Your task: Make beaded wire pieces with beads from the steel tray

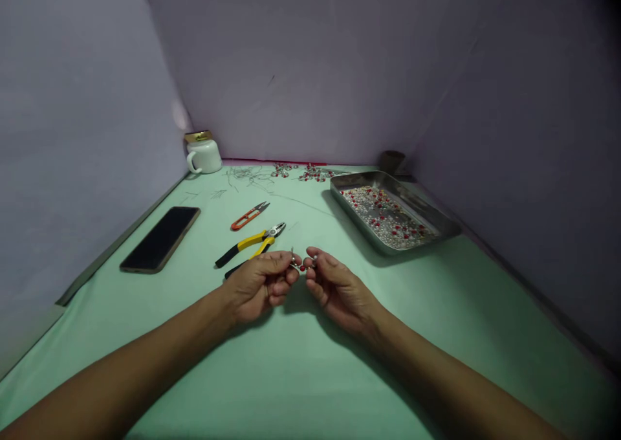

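Between my two hands is a small piece of beaded wire [303, 268] with a red bead and some pale ones. My left hand [262, 285] pinches its left end between thumb and fingers. The right end is pinched by my right hand [337, 291], whose other fingers curl loosely below. Fingertips cover parts of the piece, so its full shape is hidden. Just beyond my left hand lie yellow and black pliers [252, 242], their lower handle partly behind that hand. Orange thread snips [250, 217] rest a little farther back.
A metal tray [359, 233] of loose red, clear and gold beads stands at the right. Beaded pieces [313, 173] and tangled wire [250, 176] lie along the back. A phone [162, 239] is at the left, with a white mug [204, 156] behind it. Walls enclose the table.
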Demonstrator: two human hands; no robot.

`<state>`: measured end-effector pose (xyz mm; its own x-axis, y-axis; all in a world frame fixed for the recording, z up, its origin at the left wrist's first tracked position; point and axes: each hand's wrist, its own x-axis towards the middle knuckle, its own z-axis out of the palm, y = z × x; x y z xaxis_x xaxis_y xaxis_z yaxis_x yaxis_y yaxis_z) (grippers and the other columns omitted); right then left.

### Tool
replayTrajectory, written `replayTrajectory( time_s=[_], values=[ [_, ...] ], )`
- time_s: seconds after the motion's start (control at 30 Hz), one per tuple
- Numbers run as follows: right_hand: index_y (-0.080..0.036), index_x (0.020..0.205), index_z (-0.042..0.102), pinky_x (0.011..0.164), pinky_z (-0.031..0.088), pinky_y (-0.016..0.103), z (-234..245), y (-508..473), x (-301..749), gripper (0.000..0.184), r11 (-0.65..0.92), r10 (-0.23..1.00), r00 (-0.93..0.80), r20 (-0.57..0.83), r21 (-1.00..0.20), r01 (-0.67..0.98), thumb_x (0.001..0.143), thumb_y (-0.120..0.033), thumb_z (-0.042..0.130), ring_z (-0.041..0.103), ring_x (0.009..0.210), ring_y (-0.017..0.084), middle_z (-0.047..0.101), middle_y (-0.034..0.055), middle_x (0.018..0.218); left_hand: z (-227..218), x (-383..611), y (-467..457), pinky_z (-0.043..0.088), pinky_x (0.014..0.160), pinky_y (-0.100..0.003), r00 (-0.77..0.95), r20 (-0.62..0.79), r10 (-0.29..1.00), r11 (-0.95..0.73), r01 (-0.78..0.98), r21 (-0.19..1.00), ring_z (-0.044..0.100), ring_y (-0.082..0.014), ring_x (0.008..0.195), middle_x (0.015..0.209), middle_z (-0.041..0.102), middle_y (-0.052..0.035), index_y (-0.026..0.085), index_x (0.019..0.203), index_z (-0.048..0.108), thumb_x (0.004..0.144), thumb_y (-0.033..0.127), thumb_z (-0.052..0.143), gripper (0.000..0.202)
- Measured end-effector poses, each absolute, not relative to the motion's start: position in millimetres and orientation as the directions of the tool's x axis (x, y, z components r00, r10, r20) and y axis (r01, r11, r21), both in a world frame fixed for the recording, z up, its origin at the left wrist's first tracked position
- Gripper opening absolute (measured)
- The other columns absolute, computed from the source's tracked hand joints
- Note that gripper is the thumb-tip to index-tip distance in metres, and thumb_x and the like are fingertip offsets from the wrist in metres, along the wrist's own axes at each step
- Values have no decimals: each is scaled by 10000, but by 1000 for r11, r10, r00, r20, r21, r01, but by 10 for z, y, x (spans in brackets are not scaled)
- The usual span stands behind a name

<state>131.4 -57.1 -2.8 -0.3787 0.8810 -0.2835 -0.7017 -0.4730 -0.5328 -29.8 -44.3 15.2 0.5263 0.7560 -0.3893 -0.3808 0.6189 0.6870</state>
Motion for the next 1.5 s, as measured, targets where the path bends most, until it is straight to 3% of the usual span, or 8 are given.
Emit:
replayTrajectory(
  time_s=[0.17, 0.37, 0.77, 1.07, 1.5],
  values=[
    [-123, 820, 671, 673, 549, 215, -5, -586, 1314, 237, -499, 867, -412, -282, -517, -696, 608, -177, 761, 627, 626, 101, 663, 27, 732, 152, -299, -461, 297, 301, -124, 545, -349, 762, 601, -395, 695, 399, -30, 348, 542, 564, 7, 107, 745, 604, 768, 177, 597, 75],
    [-112, 677, 659, 639, 532, 187, 0, -586, 1332, 172, -509, 860, -433, -272, -526, -681, 572, -174, 781, 596, 592, 81, 638, 14, 678, 136, -274, -477, 318, 292, -128, 552, -291, 781, 555, -402, 728, 431, -38, 348, 546, 588, 0, 107, 719, 605, 747, 205, 626, 104],
    [-119, 632, 647, 575, 517, 180, 14, -574, 1345, 197, -543, 821, -499, -278, -649, -532, 571, -236, 794, 554, 538, 73, 621, 2, 607, 192, -260, -540, 289, 255, -132, 482, -259, 837, 403, -223, 888, 399, -37, 279, 457, 561, 11, 123, 582, 573, 681, 311, 667, 233],
    [-115, 639, 653, 579, 523, 231, -25, -528, 1410, 180, -597, 767, -552, -326, -677, -429, 577, -220, 785, 575, 533, 91, 653, 19, 600, 108, -295, -529, 281, 257, -115, 514, -300, 803, 414, -120, 902, 416, -34, 271, 475, 592, 4, 118, 625, 581, 674, 321, 669, 226],
    [-120, 610, 649, 584, 520, 267, -31, -567, 1395, 159, -571, 786, -519, -336, -716, -402, 561, -195, 780, 562, 496, 93, 628, 5, 539, 146, -325, -487, 283, 234, -122, 535, -397, 745, 500, -54, 864, 404, -46, 257, 424, 574, 10, 126, 607, 594, 615, 297, 700, 201]
  ],
)
